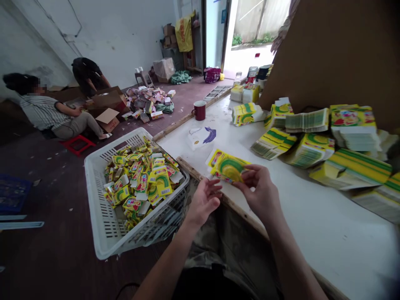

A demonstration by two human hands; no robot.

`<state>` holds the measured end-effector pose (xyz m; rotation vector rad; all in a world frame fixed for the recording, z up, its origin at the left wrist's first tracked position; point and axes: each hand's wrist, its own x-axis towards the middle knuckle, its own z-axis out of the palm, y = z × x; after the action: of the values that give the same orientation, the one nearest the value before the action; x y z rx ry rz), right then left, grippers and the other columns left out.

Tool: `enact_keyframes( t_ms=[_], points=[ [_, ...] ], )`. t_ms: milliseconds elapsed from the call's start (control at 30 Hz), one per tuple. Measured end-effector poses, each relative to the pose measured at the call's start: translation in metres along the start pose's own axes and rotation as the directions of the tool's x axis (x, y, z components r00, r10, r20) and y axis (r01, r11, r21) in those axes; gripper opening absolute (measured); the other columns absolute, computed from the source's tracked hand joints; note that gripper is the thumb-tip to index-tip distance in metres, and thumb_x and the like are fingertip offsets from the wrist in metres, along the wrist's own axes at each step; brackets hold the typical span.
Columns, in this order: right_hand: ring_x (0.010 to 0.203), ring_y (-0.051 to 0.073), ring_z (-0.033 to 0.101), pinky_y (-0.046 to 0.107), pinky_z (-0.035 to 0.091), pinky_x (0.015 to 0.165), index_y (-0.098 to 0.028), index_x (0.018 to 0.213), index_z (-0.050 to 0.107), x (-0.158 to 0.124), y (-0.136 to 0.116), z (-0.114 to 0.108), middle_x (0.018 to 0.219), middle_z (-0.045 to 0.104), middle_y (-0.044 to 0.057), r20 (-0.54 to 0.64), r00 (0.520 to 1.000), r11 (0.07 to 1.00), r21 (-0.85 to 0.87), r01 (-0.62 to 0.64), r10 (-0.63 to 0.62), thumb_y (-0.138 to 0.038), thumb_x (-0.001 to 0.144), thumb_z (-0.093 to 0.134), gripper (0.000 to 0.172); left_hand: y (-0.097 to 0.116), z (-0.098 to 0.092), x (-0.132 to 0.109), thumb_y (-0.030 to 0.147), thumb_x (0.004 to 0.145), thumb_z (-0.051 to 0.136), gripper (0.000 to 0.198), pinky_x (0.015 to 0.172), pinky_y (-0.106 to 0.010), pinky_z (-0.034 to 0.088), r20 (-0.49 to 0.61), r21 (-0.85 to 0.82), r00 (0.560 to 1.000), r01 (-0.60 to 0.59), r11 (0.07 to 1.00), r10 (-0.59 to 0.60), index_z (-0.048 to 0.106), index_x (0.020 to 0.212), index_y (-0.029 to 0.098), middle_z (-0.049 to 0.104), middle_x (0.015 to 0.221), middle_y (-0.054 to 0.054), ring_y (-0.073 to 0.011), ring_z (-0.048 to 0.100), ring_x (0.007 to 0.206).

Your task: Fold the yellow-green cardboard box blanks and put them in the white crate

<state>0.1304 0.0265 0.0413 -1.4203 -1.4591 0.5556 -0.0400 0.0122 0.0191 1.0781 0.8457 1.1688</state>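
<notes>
Between the thumb and fingers of my right hand is a flat yellow-and-green carton, held by its right end just above the white table. My left hand is beside the carton's lower left, palm turned up and fingers apart, with nothing in it. Left of my left hand stands a white plastic basket heaped with small yellow cartons, several of them folded into boxes. Stacks of flat yellow-and-green cartons lie along the right side of the table.
A dark red mug and a white packet with a purple drawing sit on the table. A cardboard sheet stands behind the stacks. At left, one person sits on a red stool; another person bends over cardboard boxes.
</notes>
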Motion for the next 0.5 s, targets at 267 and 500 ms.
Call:
enact_keyframes(
  t_ms=[267, 500],
  points=[
    [0.072, 0.017, 0.062, 0.030, 0.052, 0.067, -0.024, 0.115, 0.047, -0.055, -0.043, 0.028, 0.083, 0.060, -0.001, 0.312, 0.949, 0.937, 0.342, -0.074, -0.038, -0.017, 0.082, 0.062, 0.037, 0.025, 0.026, -0.001, 0.081, 0.080, 0.030, 0.066, 0.077, -0.037, 0.055, -0.302, -0.327, 0.953, -0.107, 0.939, 0.003, 0.058, 0.095, 0.023, 0.063, 0.085, -0.006, -0.0238, 0.065, 0.085],
    [0.073, 0.018, 0.056, 0.030, 0.048, 0.068, -0.023, 0.115, 0.053, -0.060, -0.040, 0.031, 0.080, 0.058, -0.002, 0.395, 0.918, 0.923, 0.361, -0.133, -0.022, -0.024, 0.081, 0.066, 0.037, 0.020, 0.022, -0.002, 0.090, 0.073, 0.015, 0.076, 0.073, -0.033, 0.053, -0.390, -0.113, 0.918, 0.032, 0.993, -0.073, 0.052, 0.083, 0.024, 0.056, 0.077, -0.003, -0.0197, 0.061, 0.076]
  ],
)
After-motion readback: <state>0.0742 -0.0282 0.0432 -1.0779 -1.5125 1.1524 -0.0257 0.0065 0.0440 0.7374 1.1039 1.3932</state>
